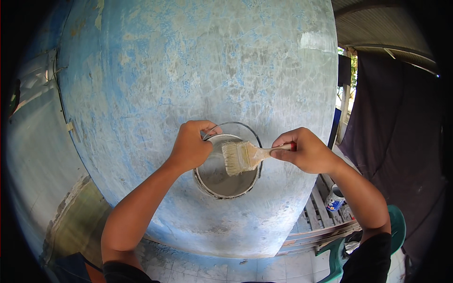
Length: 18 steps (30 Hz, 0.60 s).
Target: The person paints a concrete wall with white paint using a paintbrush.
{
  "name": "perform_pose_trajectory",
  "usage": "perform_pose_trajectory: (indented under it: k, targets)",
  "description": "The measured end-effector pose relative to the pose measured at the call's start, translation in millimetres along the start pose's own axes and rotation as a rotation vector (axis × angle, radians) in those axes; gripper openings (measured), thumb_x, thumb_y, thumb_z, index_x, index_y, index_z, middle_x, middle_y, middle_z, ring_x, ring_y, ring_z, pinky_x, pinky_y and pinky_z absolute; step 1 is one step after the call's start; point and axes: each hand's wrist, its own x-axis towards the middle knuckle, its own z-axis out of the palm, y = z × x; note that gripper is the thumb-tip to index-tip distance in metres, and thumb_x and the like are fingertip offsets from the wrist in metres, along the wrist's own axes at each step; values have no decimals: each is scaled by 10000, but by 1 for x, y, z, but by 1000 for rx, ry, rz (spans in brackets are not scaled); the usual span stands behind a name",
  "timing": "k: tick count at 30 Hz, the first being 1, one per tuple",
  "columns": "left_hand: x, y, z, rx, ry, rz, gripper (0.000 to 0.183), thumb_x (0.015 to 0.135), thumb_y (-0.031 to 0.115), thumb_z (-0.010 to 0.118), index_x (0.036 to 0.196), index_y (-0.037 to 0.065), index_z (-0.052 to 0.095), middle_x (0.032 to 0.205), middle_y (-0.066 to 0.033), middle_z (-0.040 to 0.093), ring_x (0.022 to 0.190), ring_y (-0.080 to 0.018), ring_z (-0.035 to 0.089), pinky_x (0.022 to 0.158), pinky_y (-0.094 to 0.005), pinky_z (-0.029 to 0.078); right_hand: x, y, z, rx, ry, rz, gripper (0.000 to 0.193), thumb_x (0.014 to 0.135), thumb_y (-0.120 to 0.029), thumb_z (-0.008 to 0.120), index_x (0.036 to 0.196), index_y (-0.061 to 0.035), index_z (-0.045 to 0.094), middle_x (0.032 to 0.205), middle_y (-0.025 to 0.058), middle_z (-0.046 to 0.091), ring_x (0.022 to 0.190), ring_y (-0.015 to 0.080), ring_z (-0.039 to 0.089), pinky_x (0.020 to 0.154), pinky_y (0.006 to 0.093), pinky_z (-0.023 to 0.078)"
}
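My left hand (194, 144) grips the rim of a round bucket (220, 194) at its upper left, holding it up in front of the wall. Greyish paint (231, 185) lies inside the bucket, and its dark wire handle (241, 124) arches up at the back. In my right hand (304, 151) is a wide paintbrush (250, 156), held by its pale, red-tipped handle. Its bristles point left over the bucket's opening and look coated with pale paint. Whether the bristles touch the rim or the paint, I cannot tell.
A blue wall (198, 61) with worn grey-white patches fills the middle. At the right a slatted wooden bench (313, 212) bears a can (335, 198), near a green plastic chair (397, 224) and a dark hanging cloth (391, 122). Pale floor tiles (212, 270) lie below.
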Motion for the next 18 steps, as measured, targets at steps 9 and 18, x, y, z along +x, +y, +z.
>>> perform_pose_trajectory:
  k: [9, 18]
  targets:
    - [18, 16, -3, -32, -76, -29, 364, 739, -129, 564, 1023, -9, 757, 950, -132, 763, 848, -185, 700, 750, -323, 543, -32, -13, -30, -137, 95, -97, 163, 921, -135, 752, 1016, -2, 742, 682, 100, 642, 587, 158, 546, 595, 318, 448]
    - [29, 32, 12, 11, -127, 39, 387, 721, -138, 575, 1040, -14, 756, 970, -132, 761, 866, -185, 707, 751, -321, 550, -34, -22, -31, -404, 176, -276, 113, 904, -109, 731, 970, -17, 740, 723, 175, 682, 634, 329, 671, 610, 419, 497]
